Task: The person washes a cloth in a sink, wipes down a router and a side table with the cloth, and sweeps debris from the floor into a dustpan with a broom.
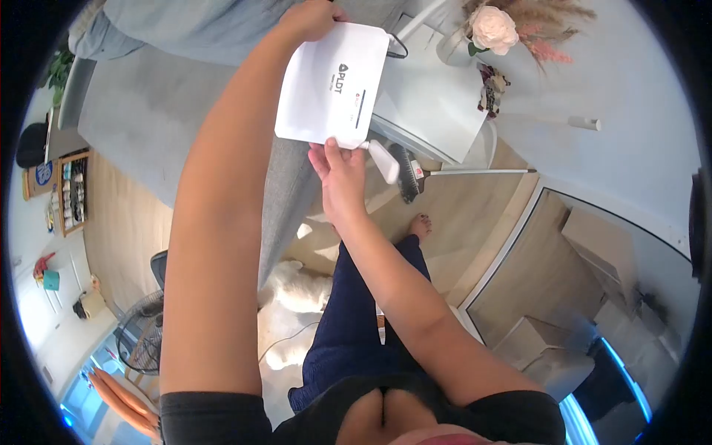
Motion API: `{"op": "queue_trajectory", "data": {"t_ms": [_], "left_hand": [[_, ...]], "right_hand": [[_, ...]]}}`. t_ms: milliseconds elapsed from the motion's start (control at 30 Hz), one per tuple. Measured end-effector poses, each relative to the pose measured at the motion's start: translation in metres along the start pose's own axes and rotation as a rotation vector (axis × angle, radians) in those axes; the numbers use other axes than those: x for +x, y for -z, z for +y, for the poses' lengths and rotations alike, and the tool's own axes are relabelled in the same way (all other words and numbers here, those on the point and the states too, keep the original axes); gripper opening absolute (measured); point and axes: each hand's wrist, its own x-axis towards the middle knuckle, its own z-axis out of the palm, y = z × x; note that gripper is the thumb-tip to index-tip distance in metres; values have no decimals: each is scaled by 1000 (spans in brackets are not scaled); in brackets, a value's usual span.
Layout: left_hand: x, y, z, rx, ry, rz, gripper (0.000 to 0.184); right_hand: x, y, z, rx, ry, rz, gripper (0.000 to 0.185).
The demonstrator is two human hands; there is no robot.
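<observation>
A white PLDT router (326, 89) is held up between my two hands, its printed face toward me. At its far left corner my left hand (311, 21) is closed on the edge, its fingers partly hidden. My right hand (343, 174) grips the near edge, fingertips against the rim and some fingers tucked underneath. Beside that hand, a white antenna (383, 162) sticks out from the router's corner. A dark cable (399, 46) shows at the far right corner, next to a white table (434, 111).
A grey sofa (148, 111) lies to the left. On the table stands a vase (452, 50) with a pale flower (494, 31). A broom (408, 174) lies below it. A white furry animal (297, 285) is by my legs. A mirror (578, 274) leans right; a fan (141, 334) stands left.
</observation>
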Motion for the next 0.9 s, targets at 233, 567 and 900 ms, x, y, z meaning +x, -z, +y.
{"op": "queue_trajectory", "data": {"t_ms": [233, 567, 900], "left_hand": [[34, 9, 1, 133, -151, 89, 28], [52, 28, 20, 298, -160, 60, 31], [62, 16, 12, 421, -145, 148, 31]], "right_hand": [[44, -33, 11, -33, 38, 66, 33], [72, -56, -5, -187, 68, 178, 27], [79, -56, -16, -366, -33, 134, 29]]}}
